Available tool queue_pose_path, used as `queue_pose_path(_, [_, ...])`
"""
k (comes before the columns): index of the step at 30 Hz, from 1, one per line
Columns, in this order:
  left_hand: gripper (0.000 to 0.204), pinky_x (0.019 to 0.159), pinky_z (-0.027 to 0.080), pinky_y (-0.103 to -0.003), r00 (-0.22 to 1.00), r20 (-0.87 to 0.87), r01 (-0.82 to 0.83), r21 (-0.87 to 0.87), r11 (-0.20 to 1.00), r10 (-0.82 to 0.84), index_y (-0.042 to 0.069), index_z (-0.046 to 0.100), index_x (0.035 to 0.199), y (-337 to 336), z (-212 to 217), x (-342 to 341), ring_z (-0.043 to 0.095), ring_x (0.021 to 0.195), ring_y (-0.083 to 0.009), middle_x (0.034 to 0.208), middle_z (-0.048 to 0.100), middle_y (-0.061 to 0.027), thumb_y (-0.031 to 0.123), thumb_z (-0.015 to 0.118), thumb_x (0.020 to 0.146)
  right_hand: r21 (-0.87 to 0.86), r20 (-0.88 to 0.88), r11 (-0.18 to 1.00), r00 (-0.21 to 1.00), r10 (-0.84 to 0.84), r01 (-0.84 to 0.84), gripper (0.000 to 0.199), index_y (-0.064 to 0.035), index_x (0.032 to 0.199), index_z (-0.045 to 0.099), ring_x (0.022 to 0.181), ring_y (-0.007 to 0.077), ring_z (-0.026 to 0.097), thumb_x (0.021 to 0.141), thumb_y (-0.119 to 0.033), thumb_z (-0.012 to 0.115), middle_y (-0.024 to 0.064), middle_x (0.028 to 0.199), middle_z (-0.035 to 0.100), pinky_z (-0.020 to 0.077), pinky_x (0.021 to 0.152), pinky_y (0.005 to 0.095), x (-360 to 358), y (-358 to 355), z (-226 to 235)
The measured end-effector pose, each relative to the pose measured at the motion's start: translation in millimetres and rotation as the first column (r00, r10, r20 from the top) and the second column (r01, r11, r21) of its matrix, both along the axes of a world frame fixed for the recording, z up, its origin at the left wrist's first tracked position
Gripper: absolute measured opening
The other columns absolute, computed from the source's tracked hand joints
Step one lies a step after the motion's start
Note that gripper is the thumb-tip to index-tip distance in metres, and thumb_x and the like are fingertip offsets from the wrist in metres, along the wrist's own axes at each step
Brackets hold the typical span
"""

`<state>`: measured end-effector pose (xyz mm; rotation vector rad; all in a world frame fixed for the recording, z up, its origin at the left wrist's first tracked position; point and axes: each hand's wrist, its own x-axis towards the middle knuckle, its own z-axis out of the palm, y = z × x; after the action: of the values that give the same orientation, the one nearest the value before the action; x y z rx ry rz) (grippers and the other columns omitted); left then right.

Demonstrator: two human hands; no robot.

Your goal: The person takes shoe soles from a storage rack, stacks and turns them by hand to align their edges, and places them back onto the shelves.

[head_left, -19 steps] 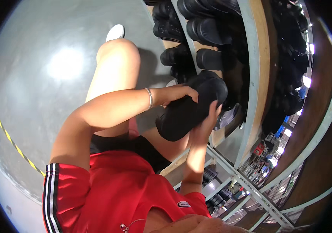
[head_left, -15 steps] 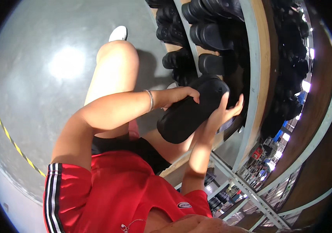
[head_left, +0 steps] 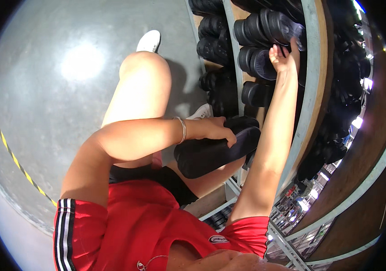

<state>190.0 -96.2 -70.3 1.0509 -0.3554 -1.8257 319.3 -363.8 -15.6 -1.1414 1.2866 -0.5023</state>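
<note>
My left hand [head_left: 217, 131], with a bangle at the wrist, is closed on a pair of black shoe soles [head_left: 213, 158]. They lie one against the other, tilted over my lap, with my fingers over their upper edge. My right arm stretches up to the shelf. There my right hand [head_left: 284, 62] has its fingers apart, palm up, beside a row of black soles [head_left: 265, 27]; its fingertips are close to them, and contact is hard to make out. Just left of that hand stands a shorter stack of black soles [head_left: 254, 62].
A metal-framed rack with wooden shelf edges [head_left: 318, 63] curves along my right. More dark footwear parts [head_left: 213, 38] fill its other bays. My bent knee [head_left: 145, 72] and white shoe [head_left: 149, 41] are over the grey floor [head_left: 57, 99]. Yellow-black tape [head_left: 12, 156] marks the floor at left.
My right hand has left the soles and reached up to the shelf stacks. My left hand keeps hold of the soles, which now sit slightly lower. The view has shifted a little.
</note>
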Motion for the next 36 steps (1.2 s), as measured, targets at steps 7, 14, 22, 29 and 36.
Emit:
queue_pose_path(7, [0.085, 0.078, 0.05, -0.036, 0.999, 0.042, -0.003, -0.007, 1.0, 0.003, -0.009, 0.051, 0.122, -1, -11, 0, 0.062, 0.094, -0.0305, 0.108, 0.061, -0.0226, 0.033, 0.073, 0.052, -0.145, 0.043, 0.984, 0.992, 0.115, -0.108, 0.063, 0.0006, 0.128, 0.043, 0.111, 0.0304, 0.053, 0.082, -0.032, 0.072, 0.0192, 0.126, 0.045, 0.0511, 0.086, 0.0433, -37, 12, -1])
queue_pose_path(14, [0.089, 0.084, 0.047, -0.033, 0.991, 0.116, 0.068, 0.025, 0.997, -0.071, -0.009, 0.048, 0.124, -5, -15, -7, 0.057, 0.105, -0.0298, 0.115, 0.058, -0.0225, 0.035, 0.073, 0.052, 0.074, -0.005, 0.984, 0.987, 0.16, -0.159, 0.056, 0.0029, 0.126, 0.044, 0.081, 0.0306, 0.067, 0.092, -0.037, 0.061, 0.0165, 0.099, 0.061, 0.0587, 0.074, 0.0411, -130, 80, -36])
queue_pose_path(22, [0.082, 0.082, 0.048, -0.033, 0.993, 0.064, 0.1, -0.009, 0.995, -0.099, -0.003, 0.047, 0.127, -7, -14, -4, 0.058, 0.097, -0.0246, 0.11, 0.058, -0.0155, 0.031, 0.074, 0.058, -0.035, 0.14, 0.979, 0.969, 0.204, -0.201, 0.03, 0.013, 0.101, 0.054, 0.08, 0.0349, 0.069, 0.083, -0.01, 0.06, 0.0229, 0.1, 0.062, 0.0612, 0.071, 0.0407, -124, 54, -24])
queue_pose_path(29, [0.081, 0.079, 0.05, -0.035, 0.993, 0.086, 0.085, -0.003, 0.996, -0.084, -0.003, 0.047, 0.126, -1, -22, -7, 0.06, 0.093, -0.027, 0.11, 0.058, -0.0179, 0.032, 0.073, 0.058, -0.348, 0.159, 0.899, 0.962, -0.221, 0.265, 0.054, -0.0034, 0.133, 0.049, 0.119, 0.0284, 0.053, 0.084, -0.015, 0.069, 0.0125, 0.133, 0.054, 0.0464, 0.098, 0.0456, -278, 5, 7])
queue_pose_path(36, [0.086, 0.081, 0.05, -0.037, 0.996, 0.06, 0.069, 0.012, 0.998, -0.07, -0.005, 0.046, 0.128, 2, -4, 0, 0.06, 0.098, -0.0298, 0.11, 0.059, -0.0204, 0.034, 0.074, 0.056, 0.332, 0.476, 0.928, 0.82, -0.319, 0.168, 0.052, -0.0064, 0.132, 0.051, 0.121, 0.0287, 0.052, 0.087, -0.025, 0.069, 0.0108, 0.134, 0.053, 0.0445, 0.1, 0.0496, -391, -118, 1])
